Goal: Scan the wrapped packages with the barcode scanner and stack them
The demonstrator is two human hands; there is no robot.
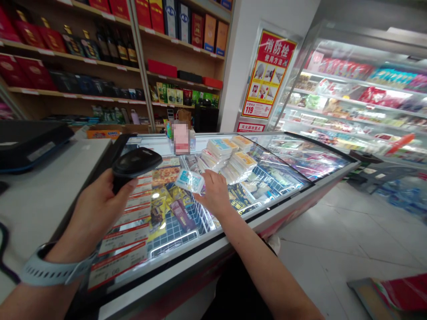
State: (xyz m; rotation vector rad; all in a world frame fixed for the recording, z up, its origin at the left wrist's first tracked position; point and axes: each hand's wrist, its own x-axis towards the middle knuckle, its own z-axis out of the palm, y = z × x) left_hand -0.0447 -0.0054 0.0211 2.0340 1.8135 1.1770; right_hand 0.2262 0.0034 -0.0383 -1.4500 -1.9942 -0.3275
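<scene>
My left hand [102, 200], with a pale watch band at the wrist, is wrapped round the handle of a black handheld scanner [137, 161], whose head points right. My right hand [213, 192] grips the right end of a small clear packet with a blue and white label [189, 180], above the glass top of a chest freezer [213, 242]. Just beyond that hand, stacks of similar flat packs with blue labels [218, 146] and orange labels [244, 160] lie on the glass.
Price labels [122, 249] line the freezer's left side. A grey counter [43, 178] with a black device [31, 144] stands at the left. Shelves [93, 60] of boxes and bottles are behind. A refrigerated display [356, 111] and tiled floor [336, 235] are at the right.
</scene>
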